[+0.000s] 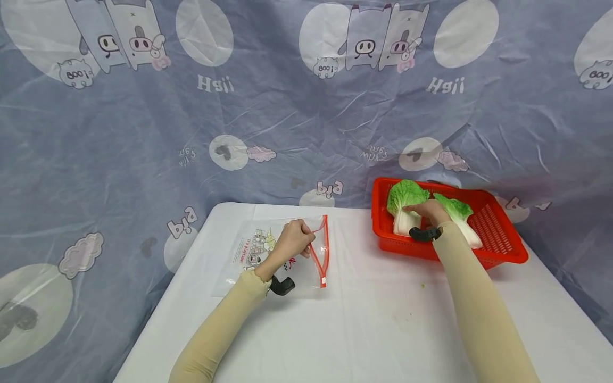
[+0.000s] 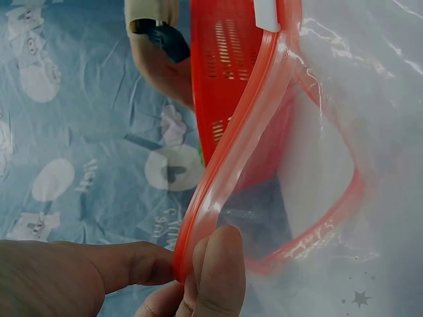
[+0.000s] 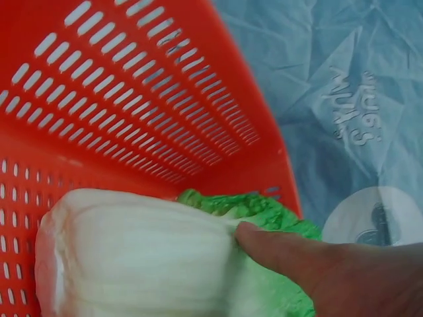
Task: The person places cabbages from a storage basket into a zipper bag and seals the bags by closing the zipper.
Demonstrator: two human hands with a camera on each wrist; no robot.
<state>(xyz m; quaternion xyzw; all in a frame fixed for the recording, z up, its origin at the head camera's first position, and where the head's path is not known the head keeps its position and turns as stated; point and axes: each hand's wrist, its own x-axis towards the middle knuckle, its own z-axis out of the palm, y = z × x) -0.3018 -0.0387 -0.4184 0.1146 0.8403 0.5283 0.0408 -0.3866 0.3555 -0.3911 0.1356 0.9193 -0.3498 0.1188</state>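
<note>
The zip bag (image 1: 282,255), clear plastic with a red seal strip and printed cartoon figures, lies flat on the white table (image 1: 373,319) left of centre, and the left hand (image 1: 294,240) pinches its red rim between thumb and curled fingers, lifting 1 side so the mouth gapes. From the left wrist view the thumb (image 2: 221,271) and a finger press the strip from both sides, while the rest of the bag blurs into glare and its far corner is cut off by the frame. The red basket (image 1: 503,244) sits at the table's right rear, and the right hand (image 1: 431,210) reaches into it, resting on a cabbage piece (image 1: 404,205) with green leaf above and white stem below. How far those fingers wrap round it I cannot tell (the head view shows only the back of the hand, and the right wrist view only 1 fingertip (image 3: 264,244) pressed on the pale stem (image 3: 139,257)). A 2nd cabbage piece (image 1: 457,213) lies just beside, partly hidden behind the right wrist and forearm. Both arms wear beige sleeves with dark wrist straps.
</note>
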